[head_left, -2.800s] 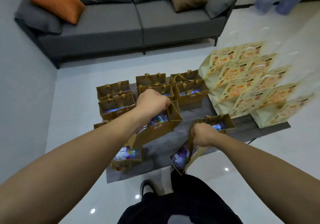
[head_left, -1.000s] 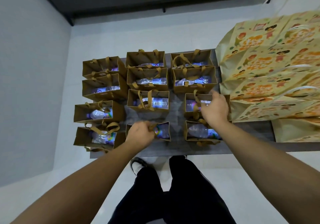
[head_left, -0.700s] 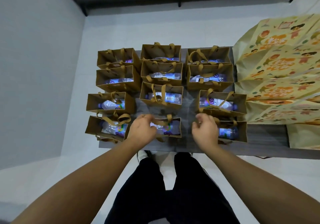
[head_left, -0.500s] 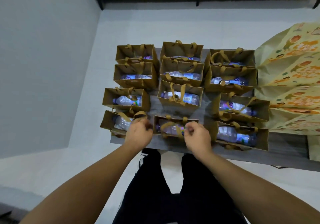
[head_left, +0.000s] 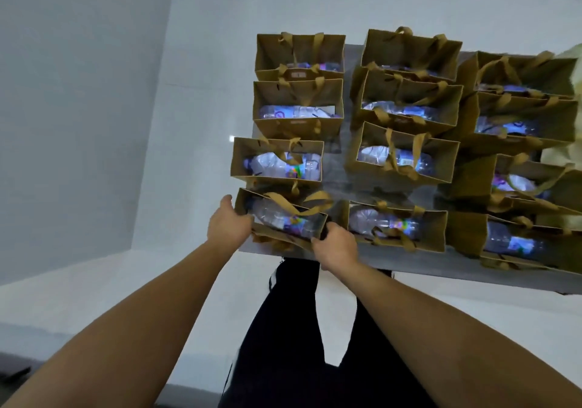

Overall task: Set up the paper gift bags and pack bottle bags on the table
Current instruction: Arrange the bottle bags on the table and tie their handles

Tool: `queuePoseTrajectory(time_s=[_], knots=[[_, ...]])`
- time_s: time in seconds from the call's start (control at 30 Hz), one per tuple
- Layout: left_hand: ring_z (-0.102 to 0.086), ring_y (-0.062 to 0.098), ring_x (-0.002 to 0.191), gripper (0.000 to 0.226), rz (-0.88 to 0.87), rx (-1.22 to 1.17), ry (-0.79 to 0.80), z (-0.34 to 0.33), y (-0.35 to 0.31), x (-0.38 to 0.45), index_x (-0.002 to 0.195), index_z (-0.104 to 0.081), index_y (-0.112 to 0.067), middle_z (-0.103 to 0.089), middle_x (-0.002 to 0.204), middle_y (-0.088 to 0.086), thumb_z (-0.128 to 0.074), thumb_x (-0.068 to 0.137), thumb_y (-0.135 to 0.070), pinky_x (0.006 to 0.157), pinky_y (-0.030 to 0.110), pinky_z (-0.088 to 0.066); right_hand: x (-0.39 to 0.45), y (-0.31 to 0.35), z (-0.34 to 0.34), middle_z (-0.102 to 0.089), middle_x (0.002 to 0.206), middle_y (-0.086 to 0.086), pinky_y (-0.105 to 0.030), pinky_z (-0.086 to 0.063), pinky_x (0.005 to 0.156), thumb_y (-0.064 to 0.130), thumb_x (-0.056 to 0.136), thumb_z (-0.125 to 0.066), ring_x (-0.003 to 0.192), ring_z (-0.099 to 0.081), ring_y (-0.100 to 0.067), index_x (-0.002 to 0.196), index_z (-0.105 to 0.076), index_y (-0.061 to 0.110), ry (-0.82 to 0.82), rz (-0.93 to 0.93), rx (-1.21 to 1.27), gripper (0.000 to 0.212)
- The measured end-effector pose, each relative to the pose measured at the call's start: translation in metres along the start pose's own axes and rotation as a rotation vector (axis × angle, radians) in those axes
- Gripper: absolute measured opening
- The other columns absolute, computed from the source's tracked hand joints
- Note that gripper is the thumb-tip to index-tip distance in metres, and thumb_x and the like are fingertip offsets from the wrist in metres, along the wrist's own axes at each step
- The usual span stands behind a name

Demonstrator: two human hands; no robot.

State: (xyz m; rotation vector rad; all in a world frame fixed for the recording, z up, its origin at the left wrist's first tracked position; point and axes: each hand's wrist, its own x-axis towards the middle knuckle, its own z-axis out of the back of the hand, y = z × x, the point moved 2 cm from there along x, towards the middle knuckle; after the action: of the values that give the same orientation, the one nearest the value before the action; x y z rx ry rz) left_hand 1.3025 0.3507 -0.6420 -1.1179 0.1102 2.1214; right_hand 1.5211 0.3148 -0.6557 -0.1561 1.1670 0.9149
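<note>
Head view: a brown paper bag (head_left: 285, 237) with a bottle (head_left: 280, 217) lying inside sits at the near-left corner of the grey table (head_left: 472, 269). Left hand (head_left: 229, 226) clasps its left end and right hand (head_left: 335, 247) grips its right end, so the bag lies between both hands, tilted.

Both arms outstretched; left hand (head_left: 229, 225) and right hand (head_left: 335, 245) curled, gripping.
</note>
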Motion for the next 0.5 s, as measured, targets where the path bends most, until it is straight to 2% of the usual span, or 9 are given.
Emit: queuePoseTrajectory(time_s=[0.07,0.17,0.23,0.33,0.43,0.5], knots=[[-0.062,0.032,0.105,0.03,0.0,0.018,0.068,-0.003,0.001,0.008,0.122,-0.057,-0.015,-0.067,0.112,0.01,-0.056,0.094,-0.025,0.091,0.042,-0.053,0.006,0.002,-0.004,-0.068,0.098,-0.013,-0.046,-0.059,0.076,0.025,0.095,-0.057,0.089,-0.068,-0.037,0.098,-0.061,0.015,-0.052,-0.007,-0.001,0.012],[-0.057,0.028,0.091,0.021,-0.05,0.173,0.01,-0.004,0.002,0.008,0.112,-0.056,-0.009,-0.061,0.099,0.006,-0.051,0.099,-0.024,0.08,0.034,-0.046,0.01,0.006,0.001,-0.069,0.096,-0.015,-0.037,-0.053,0.074,0.015,0.097,-0.053,0.093,-0.064,-0.035,0.097,-0.065,0.009,-0.134,0.006,-0.042,0.013],[-0.055,0.027,0.089,0.022,-0.046,0.183,0.004,-0.005,0.005,0.005,0.112,-0.055,-0.008,-0.057,0.096,0.006,-0.051,0.101,-0.027,0.079,0.034,-0.044,0.012,0.007,0.005,-0.07,0.095,-0.016,-0.036,-0.051,0.072,0.016,0.097,-0.052,0.093,-0.064,-0.036,0.097,-0.065,0.01,-0.145,0.007,-0.051,0.014],[-0.061,0.031,0.096,0.024,-0.029,0.115,0.019,0.001,0.002,0.006,0.114,-0.057,-0.01,-0.062,0.101,0.007,-0.051,0.099,-0.027,0.083,0.038,-0.049,0.008,0.015,0.016,-0.069,0.095,-0.012,-0.032,-0.045,0.067,0.03,0.099,-0.054,0.093,-0.064,-0.034,0.1,-0.065,0.013,-0.139,0.018,-0.121,0.02],[-0.061,0.033,0.11,0.043,-0.057,-0.005,-0.041,0.017,-0.022,0.013,0.136,-0.051,-0.013,-0.063,0.121,0.008,-0.057,0.094,-0.021,0.097,0.044,-0.051,0.005,0.032,0.039,-0.066,0.093,-0.002,-0.031,-0.039,0.067,0.034,0.097,-0.057,0.09,-0.061,-0.026,0.1,-0.06,0.02,-0.343,0.095,-0.046,0.015],[-0.058,0.028,0.103,0.045,-0.096,-0.064,-0.09,0.028,-0.044,0.021,0.136,-0.048,-0.014,-0.058,0.113,0.005,-0.059,0.093,-0.02,0.091,0.04,-0.049,0.014,0.049,0.054,-0.065,0.098,0.001,-0.032,-0.043,0.071,0.036,0.097,-0.058,0.092,-0.06,-0.022,0.105,-0.061,0.022,-0.461,0.152,0.018,0.017]])
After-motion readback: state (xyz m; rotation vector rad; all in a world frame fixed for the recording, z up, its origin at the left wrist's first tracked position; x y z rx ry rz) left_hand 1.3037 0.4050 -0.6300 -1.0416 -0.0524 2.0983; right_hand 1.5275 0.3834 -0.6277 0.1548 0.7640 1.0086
